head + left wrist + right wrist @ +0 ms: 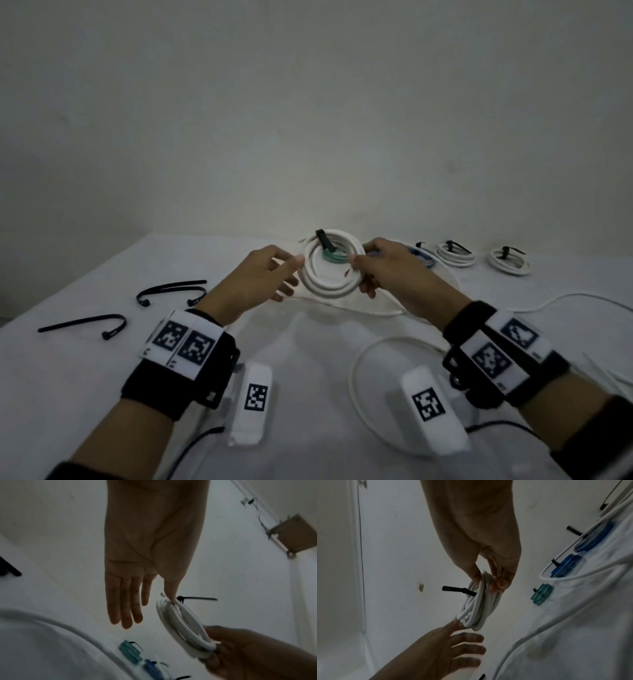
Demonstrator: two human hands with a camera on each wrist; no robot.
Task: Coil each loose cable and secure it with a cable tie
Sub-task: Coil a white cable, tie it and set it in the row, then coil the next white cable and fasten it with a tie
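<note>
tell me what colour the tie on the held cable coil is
Black tie, clearest in the right wrist view.

The round coil of white plastic cable (pixel 330 270) carries a black plastic cable tie (pixel 324 240). Behind it lies a teal coil (pixel 541 594), beside two blue coils (pixel 565 565). Left of it lie black ties (pixel 171 291) on the white tablecloth (pixel 85 359).

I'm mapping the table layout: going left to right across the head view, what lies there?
Single black cable tie → pair of black cable ties → left hand → held white coil → right hand → two tied white coils.
</note>
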